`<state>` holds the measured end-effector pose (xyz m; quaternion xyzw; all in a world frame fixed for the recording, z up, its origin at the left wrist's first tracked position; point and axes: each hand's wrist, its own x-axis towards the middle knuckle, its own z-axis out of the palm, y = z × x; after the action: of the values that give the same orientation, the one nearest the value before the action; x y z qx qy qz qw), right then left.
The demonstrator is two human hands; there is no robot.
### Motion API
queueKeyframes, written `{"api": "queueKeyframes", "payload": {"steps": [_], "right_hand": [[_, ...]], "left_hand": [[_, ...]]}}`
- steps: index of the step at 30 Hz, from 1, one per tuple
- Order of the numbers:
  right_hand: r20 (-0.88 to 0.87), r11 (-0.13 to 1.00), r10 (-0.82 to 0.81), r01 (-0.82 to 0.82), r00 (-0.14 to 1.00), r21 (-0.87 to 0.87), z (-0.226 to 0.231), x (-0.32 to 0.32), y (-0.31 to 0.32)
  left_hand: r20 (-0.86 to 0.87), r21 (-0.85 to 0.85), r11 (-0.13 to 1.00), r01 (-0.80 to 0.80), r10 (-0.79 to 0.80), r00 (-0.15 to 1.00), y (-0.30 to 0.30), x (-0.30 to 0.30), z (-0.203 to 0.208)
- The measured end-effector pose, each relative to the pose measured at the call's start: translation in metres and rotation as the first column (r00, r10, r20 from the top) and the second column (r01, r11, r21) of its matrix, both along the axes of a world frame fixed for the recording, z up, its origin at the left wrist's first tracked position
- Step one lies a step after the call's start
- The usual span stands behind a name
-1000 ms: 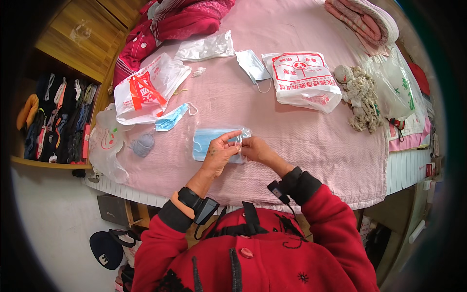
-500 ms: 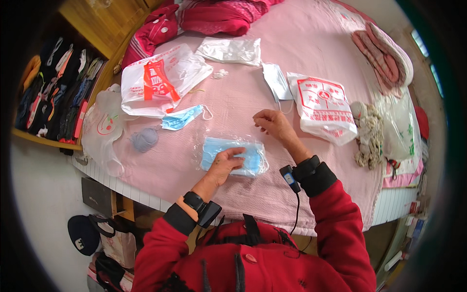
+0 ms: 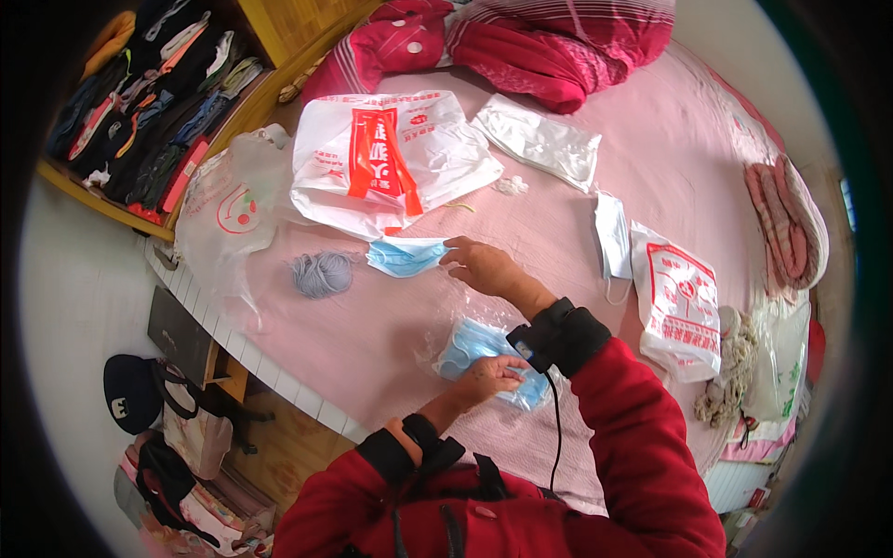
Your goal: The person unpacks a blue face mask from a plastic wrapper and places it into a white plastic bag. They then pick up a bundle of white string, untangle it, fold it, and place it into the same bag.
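A loose blue face mask (image 3: 406,259) lies on the pink bedspread, and my right hand (image 3: 490,272) has its fingers closed over the right end of it. The ear loops on that side are hidden by the fingers. Closer to me is a clear plastic bag of blue face masks (image 3: 470,349). My left hand (image 3: 486,379) is at the near side of this bag, thumb and fingers closed on the plastic. Part of the bag is hidden behind my right wrist and its strap.
A ball of grey-blue yarn (image 3: 322,274) sits left of the loose mask. Behind it is a white-and-red plastic bag (image 3: 437,153). Another white mask (image 3: 612,232) and a white-and-red bag (image 3: 684,307) lie to the right. A silvery white packet (image 3: 544,139) is farther back.
My right hand has moved left across the bedspread to the loose blue mask and taken its end. My left hand has shifted to the bag's near edge. The view has turned left.
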<state>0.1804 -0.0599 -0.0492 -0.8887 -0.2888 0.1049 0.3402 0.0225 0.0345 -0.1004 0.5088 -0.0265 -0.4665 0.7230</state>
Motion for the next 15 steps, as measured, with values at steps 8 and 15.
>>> {"api": "queueKeyframes", "payload": {"steps": [8, 15], "right_hand": [[0.028, 0.945, 0.085, -0.072, 0.996, -0.318, -0.015, 0.008, 0.012], [0.249, 0.813, -0.581, 0.544, 0.775, 0.205, 0.012, -0.023, -0.098]], "left_hand": [[-0.026, 0.035, 0.999, 0.036, -0.035, 0.999, -0.002, 0.004, 0.006], [0.052, 0.059, 0.998, 0.035, -0.038, 0.998, 0.000, 0.005, 0.007]]}}
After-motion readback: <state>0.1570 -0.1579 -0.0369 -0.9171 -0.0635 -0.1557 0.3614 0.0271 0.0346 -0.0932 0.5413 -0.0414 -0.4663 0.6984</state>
